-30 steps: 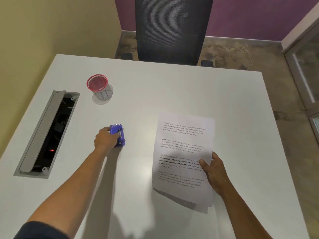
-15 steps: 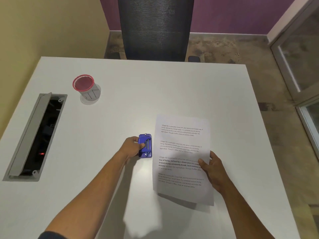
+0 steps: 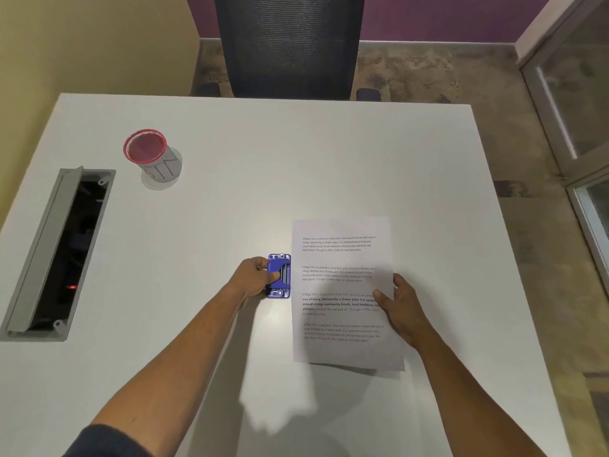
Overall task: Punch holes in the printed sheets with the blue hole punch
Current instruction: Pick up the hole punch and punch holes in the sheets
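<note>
Gripping the blue hole punch (image 3: pixel 279 276) with our left hand (image 3: pixel 252 281), thumb curled over its top, we keep it on the white table (image 3: pixel 296 166) just beside the left edge of the printed sheets (image 3: pixel 342 291). Our right hand (image 3: pixel 400 305) pinches their right edge, the near corner lifted off the table

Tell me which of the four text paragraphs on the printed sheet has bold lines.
The third paragraph from the top, beside the right hand thumb, has bold lines; the other three are all light type.
</note>
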`<act>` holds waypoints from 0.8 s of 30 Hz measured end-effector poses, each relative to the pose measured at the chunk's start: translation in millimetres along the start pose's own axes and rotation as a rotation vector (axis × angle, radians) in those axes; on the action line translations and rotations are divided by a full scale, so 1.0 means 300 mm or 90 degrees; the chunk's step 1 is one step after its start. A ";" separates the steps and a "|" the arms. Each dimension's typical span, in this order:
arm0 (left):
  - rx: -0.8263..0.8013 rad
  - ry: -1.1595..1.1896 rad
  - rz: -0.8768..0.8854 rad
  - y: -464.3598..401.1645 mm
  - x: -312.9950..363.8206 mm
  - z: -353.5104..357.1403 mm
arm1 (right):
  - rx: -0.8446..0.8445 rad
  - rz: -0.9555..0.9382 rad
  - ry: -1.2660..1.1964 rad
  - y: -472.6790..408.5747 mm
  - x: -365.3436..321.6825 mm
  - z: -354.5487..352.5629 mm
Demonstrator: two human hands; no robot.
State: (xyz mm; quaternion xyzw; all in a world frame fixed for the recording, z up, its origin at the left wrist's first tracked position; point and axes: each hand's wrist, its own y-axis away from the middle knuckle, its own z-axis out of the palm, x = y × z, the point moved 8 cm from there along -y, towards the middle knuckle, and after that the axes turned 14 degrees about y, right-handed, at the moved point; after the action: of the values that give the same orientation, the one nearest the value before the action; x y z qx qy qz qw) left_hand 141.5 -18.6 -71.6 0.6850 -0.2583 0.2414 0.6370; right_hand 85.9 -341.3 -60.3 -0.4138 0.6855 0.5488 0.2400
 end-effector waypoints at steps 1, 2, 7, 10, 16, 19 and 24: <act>-0.001 0.004 0.006 -0.003 -0.001 -0.004 | 0.000 0.003 -0.003 -0.003 0.004 0.002; 0.000 0.008 0.011 -0.005 -0.003 -0.009 | -0.001 0.008 -0.004 -0.005 0.009 0.003; -0.007 0.012 0.019 -0.019 -0.014 -0.014 | 0.008 0.032 -0.006 -0.021 0.027 0.008; -0.017 0.014 0.019 -0.019 -0.015 -0.008 | 0.006 0.028 0.014 -0.028 0.022 0.022; -0.048 0.022 0.030 -0.038 -0.034 -0.015 | 0.023 0.007 0.046 -0.038 0.001 0.035; -0.053 0.032 0.031 -0.043 -0.040 -0.017 | 0.033 0.004 0.054 -0.047 -0.001 0.033; -0.062 0.034 0.028 -0.045 -0.039 -0.014 | 0.024 0.003 0.044 -0.061 -0.012 0.056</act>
State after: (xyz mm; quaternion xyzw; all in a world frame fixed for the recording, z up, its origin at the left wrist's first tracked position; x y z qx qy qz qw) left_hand 141.7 -13.2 -89.0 0.6408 -0.2675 0.2610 0.6706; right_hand 100.9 -325.4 -72.2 -0.4264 0.7046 0.5216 0.2229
